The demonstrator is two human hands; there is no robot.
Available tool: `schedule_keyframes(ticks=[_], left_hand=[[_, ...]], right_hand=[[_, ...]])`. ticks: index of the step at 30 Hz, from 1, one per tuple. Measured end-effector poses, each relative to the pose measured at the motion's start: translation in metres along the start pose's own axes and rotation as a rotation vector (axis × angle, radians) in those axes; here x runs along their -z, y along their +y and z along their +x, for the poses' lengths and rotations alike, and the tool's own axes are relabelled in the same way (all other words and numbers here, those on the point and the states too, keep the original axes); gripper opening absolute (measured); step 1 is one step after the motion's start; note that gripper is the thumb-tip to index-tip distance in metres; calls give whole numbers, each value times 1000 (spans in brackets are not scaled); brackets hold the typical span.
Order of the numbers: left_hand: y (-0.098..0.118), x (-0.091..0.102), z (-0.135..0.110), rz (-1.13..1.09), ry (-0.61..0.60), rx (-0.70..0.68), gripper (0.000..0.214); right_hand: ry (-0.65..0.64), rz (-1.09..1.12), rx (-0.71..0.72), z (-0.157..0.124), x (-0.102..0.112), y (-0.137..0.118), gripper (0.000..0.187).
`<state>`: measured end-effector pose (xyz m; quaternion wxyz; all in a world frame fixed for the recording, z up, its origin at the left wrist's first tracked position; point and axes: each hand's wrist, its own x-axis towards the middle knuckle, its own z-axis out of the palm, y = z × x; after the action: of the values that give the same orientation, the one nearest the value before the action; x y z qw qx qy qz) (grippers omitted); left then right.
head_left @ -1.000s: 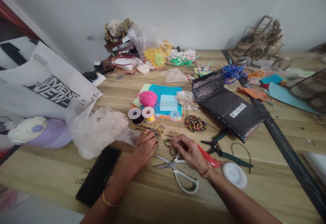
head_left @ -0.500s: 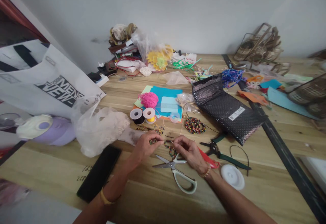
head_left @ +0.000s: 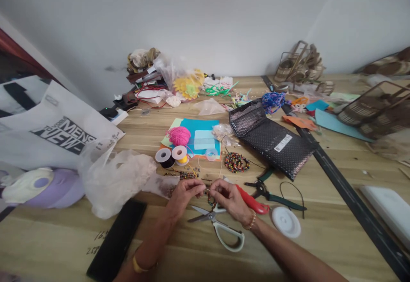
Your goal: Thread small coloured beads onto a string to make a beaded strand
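Note:
My left hand is closed in a pinch, its fingertips nearly meeting those of my right hand, also pinched. Between them runs a thin beaded string, whose multicoloured beads hang below the fingers; its ends are hidden by the fingertips. Open-bladed scissors with pale handles lie just below the hands. Beyond the fingers, loose beads lie near the left hand, and a coil of multicoloured beads is farther right. A red-handled tool lies beside my right wrist.
Black and yellow thread spools stand by pink yarn. Dark green pliers, a white spool and a black bubble mailer lie right. A plastic bag and black case are left.
The view has shifted, so the table things appear farther left and slightly lower. My fingertips have come closer together; both hands keep their pinch.

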<state>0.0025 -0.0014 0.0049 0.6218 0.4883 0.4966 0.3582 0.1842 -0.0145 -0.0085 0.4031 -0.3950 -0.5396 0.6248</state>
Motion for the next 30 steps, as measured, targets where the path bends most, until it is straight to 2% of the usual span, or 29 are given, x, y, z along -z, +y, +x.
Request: schedule_keyframes(ticks=[10, 30], left_hand=[[-6, -3, 3, -126, -8, 52, 24], [-7, -1, 1, -10, -28, 32, 20]], right_hand=[[-2, -22, 48, 0, 0, 0, 38], [-38, -68, 25, 0, 1, 1, 39]])
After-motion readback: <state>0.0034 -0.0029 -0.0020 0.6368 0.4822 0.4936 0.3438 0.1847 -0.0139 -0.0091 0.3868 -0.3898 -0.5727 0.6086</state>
